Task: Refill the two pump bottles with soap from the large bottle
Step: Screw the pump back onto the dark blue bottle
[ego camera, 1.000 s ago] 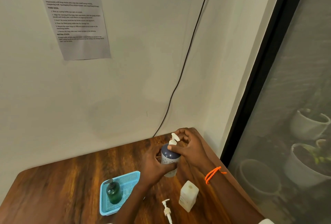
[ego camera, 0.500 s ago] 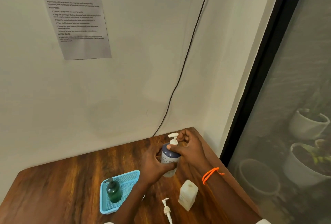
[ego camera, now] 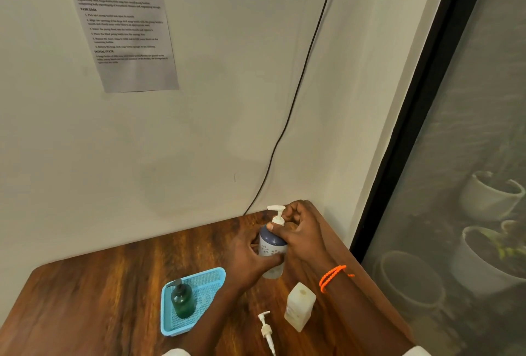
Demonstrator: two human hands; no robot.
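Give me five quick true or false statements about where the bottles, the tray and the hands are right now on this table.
1. The dark green pump bottle stands in the light blue mesh tray. True.
2. The left hand grips the body of the blue-and-white pump bottle. True.
3. The right hand rests flat on the wooden table. False: its fingers are at the bottle's pump collar.
4. A loose white pump head lies on the table. True.
5. The pale square bottle has a pump fitted. False: its top is bare.

bottle (ego camera: 270,244) navy over white, dotted | pump (ego camera: 276,213) white | basket (ego camera: 209,277) light blue | small bottle (ego camera: 182,301) dark green | bracelet (ego camera: 331,277) orange | table (ego camera: 99,293) brown woodgrain
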